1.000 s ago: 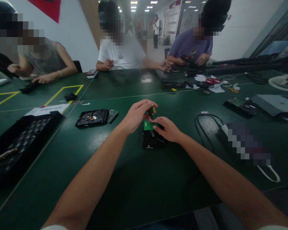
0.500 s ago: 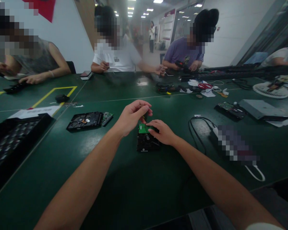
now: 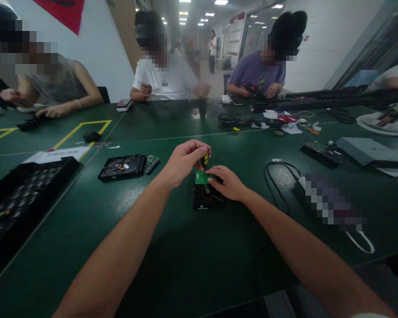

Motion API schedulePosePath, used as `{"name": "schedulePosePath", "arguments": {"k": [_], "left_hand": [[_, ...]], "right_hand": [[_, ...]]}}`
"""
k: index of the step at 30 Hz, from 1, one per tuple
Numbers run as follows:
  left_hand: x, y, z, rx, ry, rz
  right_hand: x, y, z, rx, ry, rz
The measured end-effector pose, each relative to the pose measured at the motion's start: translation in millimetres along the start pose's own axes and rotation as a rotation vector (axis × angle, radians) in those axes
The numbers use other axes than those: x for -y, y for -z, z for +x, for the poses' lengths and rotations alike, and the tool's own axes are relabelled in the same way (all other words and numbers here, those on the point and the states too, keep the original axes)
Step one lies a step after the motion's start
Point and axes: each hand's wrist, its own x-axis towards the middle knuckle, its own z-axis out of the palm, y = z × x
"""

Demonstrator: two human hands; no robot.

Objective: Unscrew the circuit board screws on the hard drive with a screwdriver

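Note:
A black hard drive [image 3: 201,199] lies on the green table in front of me, with a green circuit board [image 3: 199,178] on its far end. My left hand [image 3: 185,162] is closed around the yellow and black handle of a small screwdriver [image 3: 205,160], which stands upright with its tip down at the board. From the right side, my right hand [image 3: 228,183] steadies the drive, its forefinger and thumb close to the screwdriver's shaft. The exact spot of the tip is too small to make out.
Left of the drive lie an opened hard drive [image 3: 121,168] and a loose circuit board [image 3: 151,164]. A black tray [image 3: 58,179] stands far left. To the right are a cable [image 3: 268,176], another drive [image 3: 323,153] and a grey metal box [image 3: 368,150]. Several people sit across the table.
The screwdriver's handle now shows upright beneath my left fingers. My hands stay at the drive, and the view has shifted slightly. Across the table, the white-shirted person's arm has drawn back.

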Motion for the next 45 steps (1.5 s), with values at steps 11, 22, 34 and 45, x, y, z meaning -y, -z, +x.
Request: {"name": "schedulePosePath", "arguments": {"k": [11,22,34,45], "left_hand": [[-4.5,-1.9,-3.1,0.014,-0.018,0.034],[-3.1,3.2,-0.8,0.056,-0.041,0.053],[-2.1,0.2,-0.9,0.085,0.012,-0.042],[-1.1,3.0,-0.3,0.051,0.047,-0.036]], "right_hand": [[0.0,1.6,1.3,0.015,0.018,0.008],[1.6,2.6,1.4,-0.002,0.008,0.006],[0.1,0.6,1.0,0.006,0.006,0.018],[1.4,2.8,-0.4,0.016,-0.017,0.026]]}}
